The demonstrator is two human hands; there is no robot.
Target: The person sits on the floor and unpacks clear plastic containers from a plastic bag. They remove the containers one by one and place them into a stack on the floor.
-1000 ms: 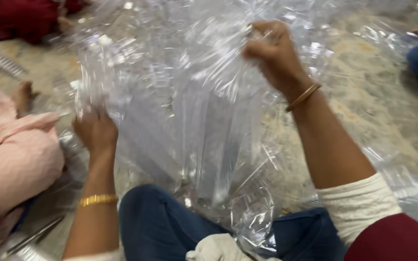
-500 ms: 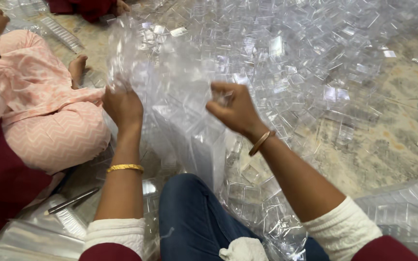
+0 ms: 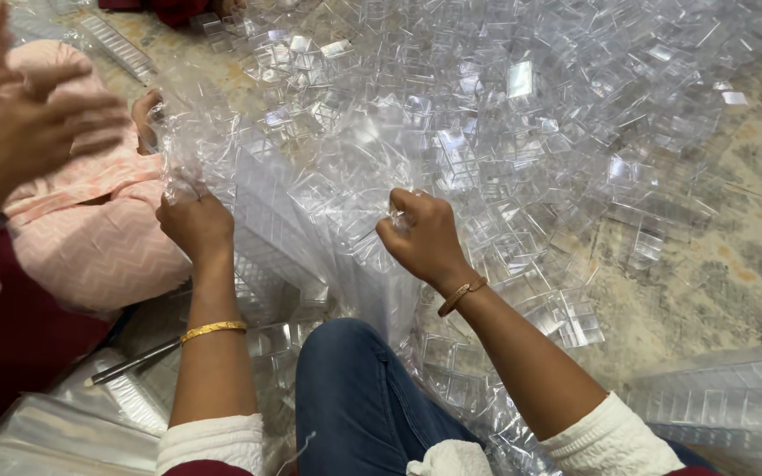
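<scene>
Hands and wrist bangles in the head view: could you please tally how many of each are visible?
The person's own hands: 2, left hand and right hand, both gripping the clear plastic bag
Co-worker's hands: 2, blurred
Bangles: 2, gold bangle and copper bangle
Total: 6

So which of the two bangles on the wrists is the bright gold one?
The gold bangle on the left wrist; the bangle on the right wrist is darker, coppery brown.
</scene>
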